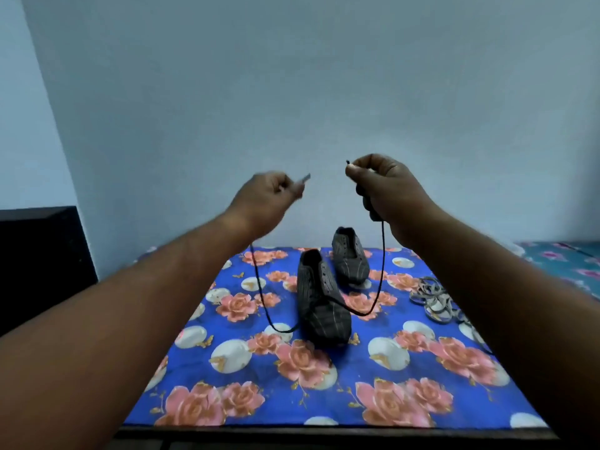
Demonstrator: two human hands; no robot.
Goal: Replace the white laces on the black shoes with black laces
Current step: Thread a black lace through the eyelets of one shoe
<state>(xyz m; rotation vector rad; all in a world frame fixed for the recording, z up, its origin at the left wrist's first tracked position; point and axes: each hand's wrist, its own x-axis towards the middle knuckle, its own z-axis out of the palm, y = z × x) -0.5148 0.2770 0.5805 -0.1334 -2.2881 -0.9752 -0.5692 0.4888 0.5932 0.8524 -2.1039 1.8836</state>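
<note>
Two black shoes stand on the flowered cloth: the near shoe (319,300) in the middle and the far shoe (349,254) behind it. A black lace (380,280) runs through the near shoe, and both of its ends rise to my raised hands. My left hand (269,199) pinches one end, blurred by motion. My right hand (386,190) pinches the other end by its tip. The removed white laces (433,298) lie in a loose heap to the right of the shoes.
The blue cloth with pink roses (227,368) covers the table, whose dark front edge (324,433) runs along the bottom. A dark piece of furniture (39,254) stands at the left. A teal flowered surface (565,264) lies at the right.
</note>
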